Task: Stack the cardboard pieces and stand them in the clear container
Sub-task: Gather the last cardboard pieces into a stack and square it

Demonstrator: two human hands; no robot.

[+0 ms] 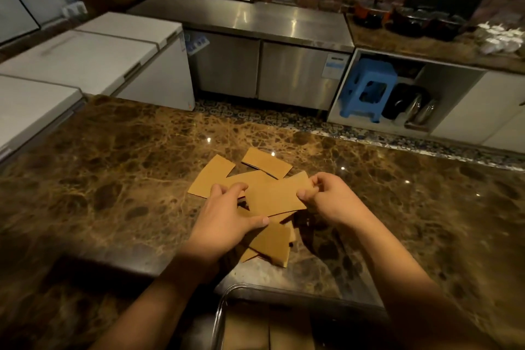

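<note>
Clearly light, stiff, slippery: my left hand (224,214) and right hand (326,196) pinch one cardboard piece (274,196) by its ends; edges suit gripping.

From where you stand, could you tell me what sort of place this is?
Probably a commercial kitchen or café back area: a stainless steel undercounter fridge, white chest freezers and a marble counter.

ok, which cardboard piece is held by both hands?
The middle piece, pinched by the left hand and right hand at opposite ends. The other pieces lie loose on the counter.
</note>
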